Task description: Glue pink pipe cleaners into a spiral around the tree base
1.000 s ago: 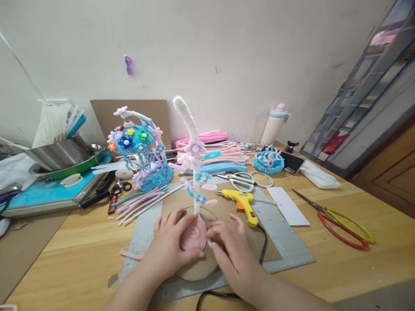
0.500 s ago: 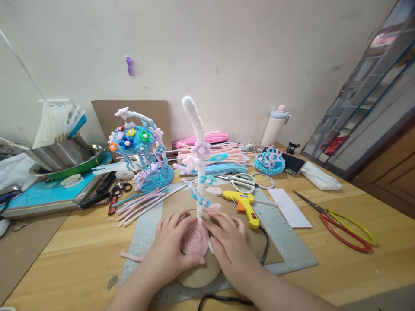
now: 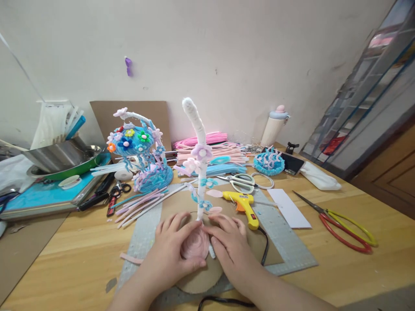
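A pink spiral disc (image 3: 195, 245) of coiled pipe cleaner lies on a round cardboard base (image 3: 201, 280). From it rises a white fuzzy stem (image 3: 197, 129) with small lilac, blue and pink flowers. My left hand (image 3: 168, 255) curls round the disc's left and near side, thumb under its front edge. My right hand (image 3: 230, 250) presses its fingers on the disc's right edge, beside the stem's foot. Both hands touch the disc.
A yellow glue gun (image 3: 244, 203) lies just right of my hands, its black cord trailing forward. White scissors (image 3: 241, 181), red-and-yellow shears (image 3: 343, 222), a white paper strip (image 3: 288, 207), a blue flowered model (image 3: 142, 151), piled pipe cleaners (image 3: 214, 153) and a grey cutting mat (image 3: 292, 250) surround them.
My right hand has slid left and closed in against the disc's right edge. The stem now stands a little further right. My left hand stays in place.
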Demonstrator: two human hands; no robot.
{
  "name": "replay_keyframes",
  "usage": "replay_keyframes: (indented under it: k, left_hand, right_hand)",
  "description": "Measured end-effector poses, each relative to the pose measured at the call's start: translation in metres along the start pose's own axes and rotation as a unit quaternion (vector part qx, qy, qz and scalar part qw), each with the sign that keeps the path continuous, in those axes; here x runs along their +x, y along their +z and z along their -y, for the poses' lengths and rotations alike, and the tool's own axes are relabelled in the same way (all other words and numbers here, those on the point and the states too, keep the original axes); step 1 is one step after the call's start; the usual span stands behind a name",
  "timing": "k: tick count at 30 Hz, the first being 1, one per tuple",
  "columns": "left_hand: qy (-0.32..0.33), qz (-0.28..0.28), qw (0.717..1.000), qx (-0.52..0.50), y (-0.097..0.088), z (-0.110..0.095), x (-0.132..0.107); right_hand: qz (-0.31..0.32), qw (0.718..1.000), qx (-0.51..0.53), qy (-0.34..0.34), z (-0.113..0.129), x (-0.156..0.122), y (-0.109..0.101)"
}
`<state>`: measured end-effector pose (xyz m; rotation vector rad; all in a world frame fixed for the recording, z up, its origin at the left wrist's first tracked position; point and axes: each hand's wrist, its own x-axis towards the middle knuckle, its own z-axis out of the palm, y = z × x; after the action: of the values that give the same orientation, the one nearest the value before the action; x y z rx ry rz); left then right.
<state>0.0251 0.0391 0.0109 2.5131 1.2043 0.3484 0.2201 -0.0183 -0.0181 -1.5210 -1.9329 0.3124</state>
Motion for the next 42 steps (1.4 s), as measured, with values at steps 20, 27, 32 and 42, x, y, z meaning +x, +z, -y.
replay_keyframes:
  k: [20, 27, 32, 42]
  left_hand:
    - [-0.001, 0.007, 1.0, 0.031, 0.0025, 0.0028, 0.0011]
    - [-0.002, 0.009, 0.999, 0.035, 0.0018, 0.0028, 0.0021]
    - [0.005, -0.001, 0.999, 0.035, 0.0014, 0.0024, 0.0024]
    - [0.006, -0.018, 0.997, 0.079, -0.001, -0.0012, 0.0016]
  right_hand:
    - [0.004, 1.0, -0.006, 0.005, 0.0046, 0.0015, -0.0056]
    - [0.003, 1.0, -0.006, 0.016, 0.0053, 0.0045, -0.0018]
    - [0.007, 1.0, 0.003, -0.003, 0.0035, 0.0037, -0.0062]
    - [-0.032, 0.999, -0.014, -0.035, 0.0013, -0.0002, -0.0079]
